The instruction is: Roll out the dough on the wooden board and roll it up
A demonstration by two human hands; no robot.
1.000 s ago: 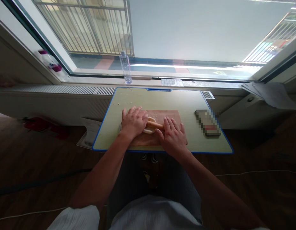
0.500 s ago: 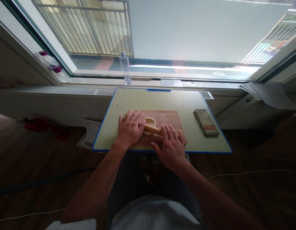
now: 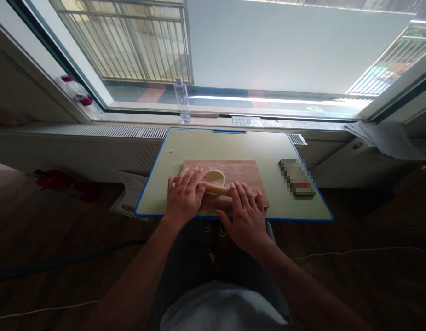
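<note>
A wooden rolling pin (image 3: 218, 189) lies across the near edge of a round, flat piece of dough (image 3: 213, 176) on a wooden cutting board (image 3: 247, 171). Over the pin's left end my left hand (image 3: 184, 196) is closed, its thumb along the wood. My right hand (image 3: 246, 209) holds the right end under its fingers, with the thumb apart on the near side. Both palms hide the ends of the pin. Flour dusts the board behind the dough.
The board rests on a small pale-green table (image 3: 213, 146) with blue edging. A blurred-out flat object (image 3: 297, 177) lies at the table's right. A clear bottle (image 3: 182, 101) stands on the windowsill behind, and a purple-capped bottle (image 3: 77, 92) is farther left. Papers (image 3: 385, 138) lie at the right.
The rolling pin and my left hand have come slightly towards me and left, so more of the dough shows. My right hand has lowered a little.
</note>
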